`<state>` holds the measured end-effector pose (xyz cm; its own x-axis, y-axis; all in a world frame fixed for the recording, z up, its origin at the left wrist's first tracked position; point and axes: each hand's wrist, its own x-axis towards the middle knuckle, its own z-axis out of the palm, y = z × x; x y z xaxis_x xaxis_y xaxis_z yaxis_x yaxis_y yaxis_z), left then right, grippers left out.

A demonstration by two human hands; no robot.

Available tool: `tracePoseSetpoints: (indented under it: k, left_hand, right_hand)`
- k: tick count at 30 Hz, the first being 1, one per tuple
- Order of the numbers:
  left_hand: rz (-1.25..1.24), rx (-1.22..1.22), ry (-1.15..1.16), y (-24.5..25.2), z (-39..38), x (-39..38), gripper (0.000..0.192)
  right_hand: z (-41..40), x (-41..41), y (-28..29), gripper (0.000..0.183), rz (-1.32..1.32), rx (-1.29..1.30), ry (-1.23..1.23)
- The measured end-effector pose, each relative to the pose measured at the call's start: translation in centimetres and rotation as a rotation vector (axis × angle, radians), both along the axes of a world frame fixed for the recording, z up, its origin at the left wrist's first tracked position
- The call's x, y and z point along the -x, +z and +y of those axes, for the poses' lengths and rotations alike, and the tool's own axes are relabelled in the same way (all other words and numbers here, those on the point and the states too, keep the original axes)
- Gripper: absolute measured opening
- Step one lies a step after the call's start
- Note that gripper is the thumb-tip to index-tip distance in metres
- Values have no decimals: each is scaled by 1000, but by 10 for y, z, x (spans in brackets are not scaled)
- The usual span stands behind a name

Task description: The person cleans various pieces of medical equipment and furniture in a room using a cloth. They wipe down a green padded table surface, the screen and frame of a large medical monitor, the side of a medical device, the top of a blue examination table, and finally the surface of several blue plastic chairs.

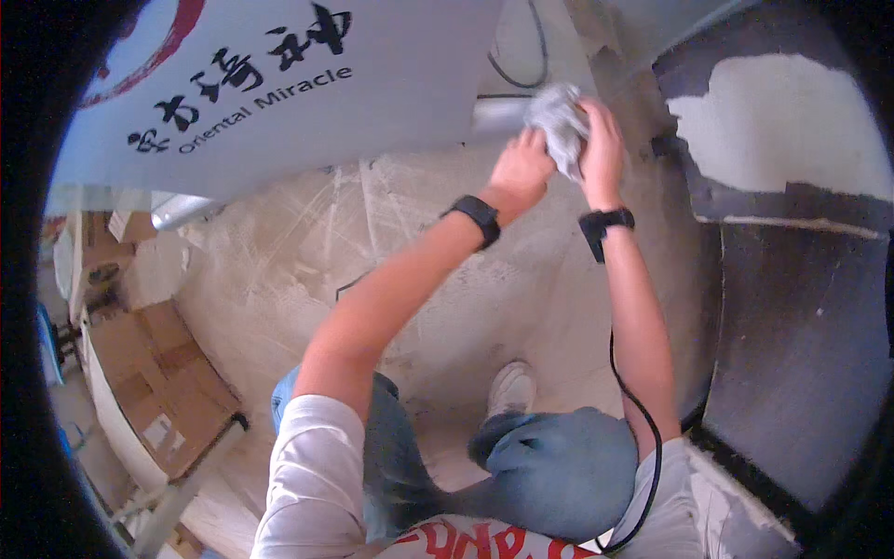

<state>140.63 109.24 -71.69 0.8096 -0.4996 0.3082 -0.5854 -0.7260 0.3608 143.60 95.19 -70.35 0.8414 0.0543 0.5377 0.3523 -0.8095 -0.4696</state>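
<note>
Both of my hands hold one crumpled pale grey cloth [561, 126] at the upper middle right. My left hand [525, 168] grips its lower left side, with the fingers curled into it. On the cloth's right side my right hand [602, 150] presses with bent fingers; part of the cloth is hidden behind them. A black band sits on each wrist, and a black cable runs along my right forearm. Beside the cloth, to the left, stands a large light grey panel [412, 84] bearing writing and a red curved mark.
A worn, scratched floor [279, 272] lies below. Cardboard boxes [164, 384] stand at the left, near a pale rail. At the right is a dark panel [789, 335] with a torn whitish patch [775, 126] above it. A dark cable [545, 49] loops behind the cloth.
</note>
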Motion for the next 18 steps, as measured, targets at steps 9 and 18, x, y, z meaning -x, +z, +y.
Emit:
tracePoseSetpoints:
  k: [9, 18]
  left_hand:
    - [261, 126, -66, 18, 93, -1, 28]
    - [316, 99, -114, 3, 119, 3, 20]
  right_hand:
    - [95, -5, -6, 40, -52, -92, 211]
    - [94, -2, -14, 43, 193, -104, 242]
